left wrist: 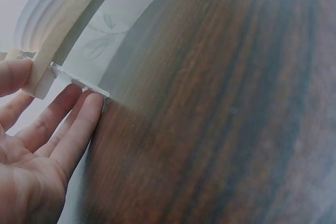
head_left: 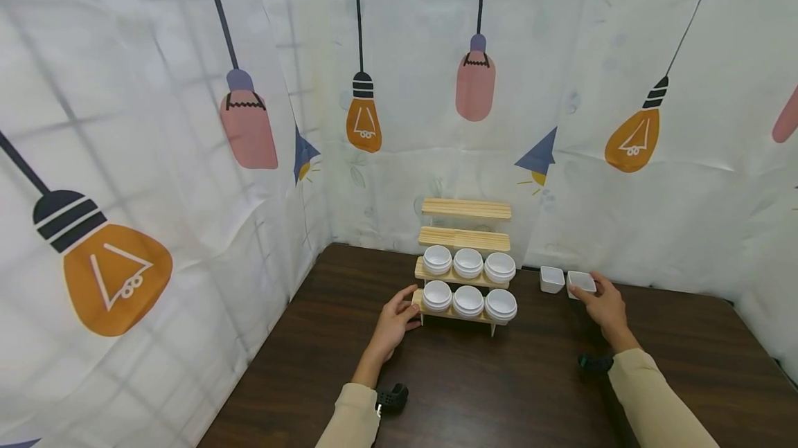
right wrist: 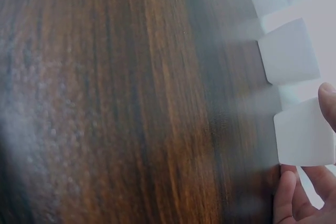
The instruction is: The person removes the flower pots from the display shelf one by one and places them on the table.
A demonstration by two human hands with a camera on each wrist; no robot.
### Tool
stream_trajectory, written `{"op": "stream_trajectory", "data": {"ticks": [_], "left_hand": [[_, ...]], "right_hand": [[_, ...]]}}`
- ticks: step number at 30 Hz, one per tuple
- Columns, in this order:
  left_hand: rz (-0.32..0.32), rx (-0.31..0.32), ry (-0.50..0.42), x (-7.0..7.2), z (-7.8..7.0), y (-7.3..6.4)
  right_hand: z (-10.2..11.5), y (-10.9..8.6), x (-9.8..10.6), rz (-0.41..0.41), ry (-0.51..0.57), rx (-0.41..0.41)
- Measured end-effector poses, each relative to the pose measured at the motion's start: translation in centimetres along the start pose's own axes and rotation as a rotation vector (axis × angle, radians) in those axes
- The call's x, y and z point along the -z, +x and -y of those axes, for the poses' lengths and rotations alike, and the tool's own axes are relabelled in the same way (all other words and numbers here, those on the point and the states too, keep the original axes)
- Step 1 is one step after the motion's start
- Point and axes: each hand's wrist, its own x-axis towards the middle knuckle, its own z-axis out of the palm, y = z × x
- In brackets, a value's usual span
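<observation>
A tiered stand (head_left: pixel 466 210) with light wooden shelves stands near the back of the dark table. Round white bowls (head_left: pixel 468 301) sit in rows of 3 on its two lower shelves. My left hand (head_left: pixel 391 320) grips the left end of the lowest shelf. In the left wrist view its thumb touches the wooden end (left wrist: pixel 39 80), while other fingertips reach the clear leg (left wrist: pixel 79 80). To the right, my right hand (head_left: pixel 606 304) holds a small square white bowl (head_left: pixel 581 283) between thumb and fingers. Beside it stands a matching square bowl (head_left: pixel 551 280), untouched.
The stand's two upper shelves, including the second one (head_left: pixel 464 238), carry no bowls. Dark wood-grain table (head_left: pixel 486 379) lies in front of the stand. White printed curtains (head_left: pixel 411 178) hang along the table's back and left edges, close behind the stand and square bowls.
</observation>
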Motion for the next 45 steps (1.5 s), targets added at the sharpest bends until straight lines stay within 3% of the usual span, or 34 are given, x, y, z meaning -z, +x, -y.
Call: {"op": "stream_trajectory", "data": {"ticks": [45], "left_hand": [[-0.008, 0.010, -0.003, 0.05, 0.11, 0.15]], "right_hand": [[0.03, 0.21, -0.13, -0.020, -0.016, 0.004]]}}
